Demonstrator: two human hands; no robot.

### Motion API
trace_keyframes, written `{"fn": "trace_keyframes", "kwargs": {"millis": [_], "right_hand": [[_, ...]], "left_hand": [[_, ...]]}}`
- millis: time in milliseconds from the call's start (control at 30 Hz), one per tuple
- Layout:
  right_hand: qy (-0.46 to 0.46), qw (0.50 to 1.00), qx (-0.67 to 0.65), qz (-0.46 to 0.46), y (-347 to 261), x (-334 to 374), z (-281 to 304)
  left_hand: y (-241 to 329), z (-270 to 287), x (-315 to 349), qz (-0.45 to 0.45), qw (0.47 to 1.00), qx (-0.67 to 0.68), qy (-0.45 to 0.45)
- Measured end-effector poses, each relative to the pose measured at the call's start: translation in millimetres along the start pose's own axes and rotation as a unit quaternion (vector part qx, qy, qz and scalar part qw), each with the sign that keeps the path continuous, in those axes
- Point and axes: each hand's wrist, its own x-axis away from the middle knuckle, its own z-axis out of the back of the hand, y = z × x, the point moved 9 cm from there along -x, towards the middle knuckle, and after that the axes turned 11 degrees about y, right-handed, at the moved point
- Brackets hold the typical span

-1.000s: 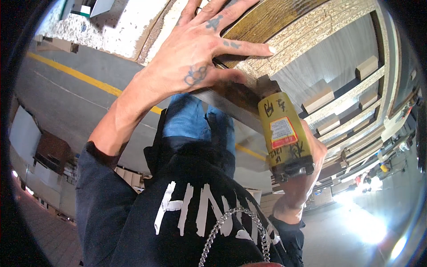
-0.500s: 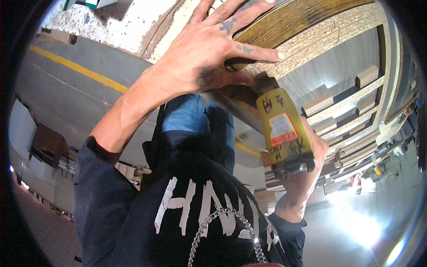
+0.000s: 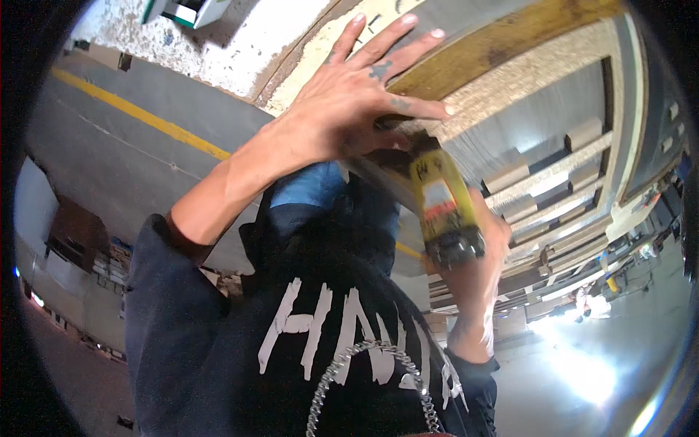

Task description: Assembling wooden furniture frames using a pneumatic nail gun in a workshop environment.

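Note:
My left hand (image 3: 349, 102) lies with fingers spread over a wooden frame, its fingertips on a pale board (image 3: 312, 73) and its index finger across a brown wood strip (image 3: 480, 54). The thumb side is in shadow, close to the dark front end of a nail gun. My right hand (image 3: 491, 229) grips this yellow nail gun (image 3: 443, 189), which has a label on its body and a black end cap turned toward me. The tool body hides most of the right fingers. Where the tool's front meets the wood is dark and blurred.
A slatted wooden frame (image 3: 539, 95) of particle board strips with small blocks reaches off to the right. A white, stained surface (image 3: 218, 54) at upper left carries a green and white box (image 3: 186, 11). A yellow line (image 3: 138, 109) crosses the grey floor.
My right hand and the nail gun have shifted a little left and up. My left hand stays spread on the wood; the view has turned slightly.

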Motion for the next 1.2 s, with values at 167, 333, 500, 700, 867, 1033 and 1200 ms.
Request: {"fn": "trace_keyframes", "kwargs": {"millis": [167, 333, 500, 700, 867, 1033, 1200], "right_hand": [[0.057, 0.996, -0.062, 0.008, 34.8, 12.6, 25.6], [0.046, 0.971, -0.117, -0.201, 104.6, 36.3, 78.8], [0.115, 0.958, -0.195, -0.174, 141.3, 26.9, 127.7], [0.175, 0.961, -0.159, -0.145, 163.2, -13.9, 158.2], [0.104, 0.957, -0.16, -0.219, 165.6, -53.6, 157.2], [0.097, 0.97, -0.129, -0.183, 156.8, -98.3, 164.7], [0.151, 0.958, -0.208, -0.127, 160.0, -120.8, 179.9]], "left_hand": [[3.0, -2.6, -6.3, 0.029, 0.999, -0.012, -0.02], [35.3, 21.7, -64.1, 0.082, 0.994, -0.02, 0.066], [44.0, 5.0, -219.8, -0.019, 0.981, -0.125, 0.144], [10.1, -26.5, -287.2, -0.064, 0.994, -0.051, 0.067], [2.1, -37.1, -288.2, -0.009, 0.999, -0.048, 0.018], [9.0, -20.3, -298.6, 0.029, 0.999, -0.035, -0.022], [9.5, -28.1, -300.5, 0.024, 0.997, -0.032, -0.068]]}}
